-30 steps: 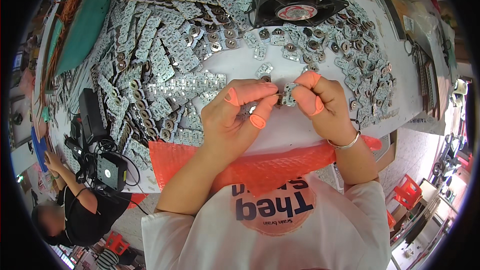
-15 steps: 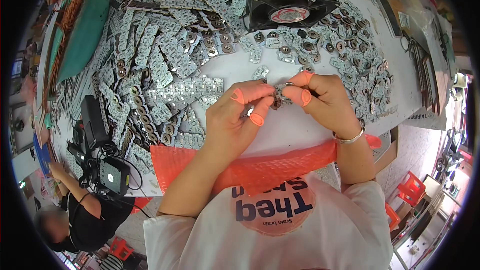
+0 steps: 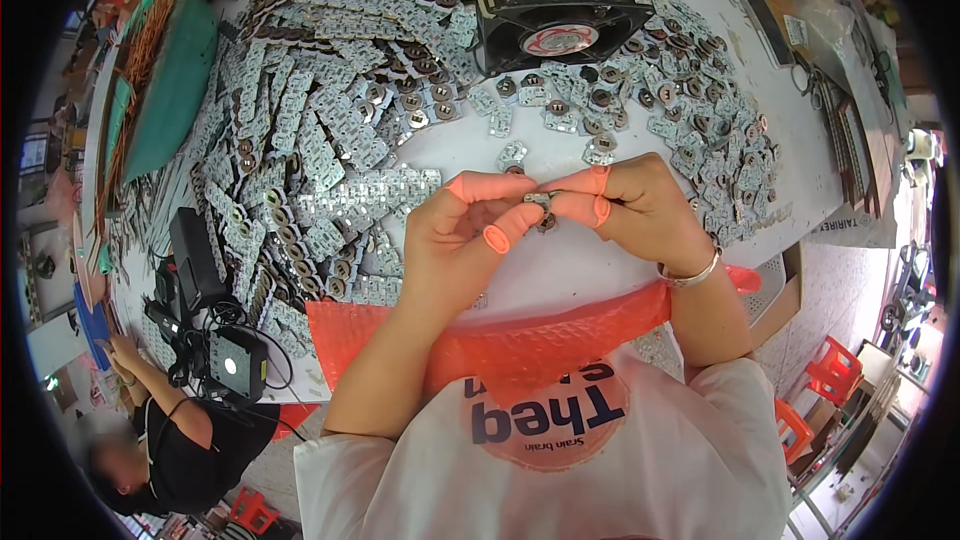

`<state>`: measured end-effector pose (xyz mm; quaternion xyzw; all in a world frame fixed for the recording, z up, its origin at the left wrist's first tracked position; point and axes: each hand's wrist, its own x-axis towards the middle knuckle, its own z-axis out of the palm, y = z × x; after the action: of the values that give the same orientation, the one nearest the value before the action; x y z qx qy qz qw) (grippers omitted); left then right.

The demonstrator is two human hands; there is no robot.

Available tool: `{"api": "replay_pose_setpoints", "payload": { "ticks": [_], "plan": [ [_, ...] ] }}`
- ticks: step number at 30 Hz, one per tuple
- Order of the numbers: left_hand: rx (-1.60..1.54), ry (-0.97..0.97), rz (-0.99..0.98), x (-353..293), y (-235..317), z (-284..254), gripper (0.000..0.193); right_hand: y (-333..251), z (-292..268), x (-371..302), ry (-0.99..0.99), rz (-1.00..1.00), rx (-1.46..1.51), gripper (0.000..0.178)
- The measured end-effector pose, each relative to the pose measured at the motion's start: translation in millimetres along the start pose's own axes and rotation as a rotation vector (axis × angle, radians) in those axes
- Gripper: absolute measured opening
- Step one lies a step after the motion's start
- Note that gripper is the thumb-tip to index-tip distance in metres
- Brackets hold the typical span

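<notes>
A small circuit board [image 3: 538,200] with a dark round part is held between the fingertips of both hands, low over the white table. My left hand [image 3: 450,240] pinches it from the left with thumb and forefinger, which wear orange finger cots. My right hand [image 3: 645,208], with cots on thumb and forefinger and a bracelet at the wrist, grips it from the right. The fingers hide much of the board. Just beyond them lie a loose small board [image 3: 512,154] and another board with a round part [image 3: 600,148].
A black fan [image 3: 560,20] stands at the far side. Joined board strips [image 3: 340,120] cover the left; separate small boards [image 3: 715,120] lie right. A green basin [image 3: 175,80], black power adapters [image 3: 235,360] and red bubble wrap [image 3: 480,335] are around. Another person [image 3: 190,450] works at lower left.
The view has shifted slightly. My fingertips have come closer together around the small board, and my right hand's fingers have turned inward and lower over it.
</notes>
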<state>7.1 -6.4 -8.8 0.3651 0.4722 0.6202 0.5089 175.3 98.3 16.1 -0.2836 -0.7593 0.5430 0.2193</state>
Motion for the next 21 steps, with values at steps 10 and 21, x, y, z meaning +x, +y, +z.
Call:
{"api": "replay_pose_setpoints", "payload": {
  "ticks": [10, 21],
  "plan": [
    [-0.068, -0.086, 0.022, 2.0, 9.5, -1.9, 0.022, -5.5, 2.6, -0.4, -0.132, 0.339, 0.502, 0.015],
    [0.131, -0.041, 0.200, 3.0, 3.7, -1.9, 0.031, 0.4, 7.4, 0.6, -0.023, 0.376, 0.587, 0.023]
  ]
}}
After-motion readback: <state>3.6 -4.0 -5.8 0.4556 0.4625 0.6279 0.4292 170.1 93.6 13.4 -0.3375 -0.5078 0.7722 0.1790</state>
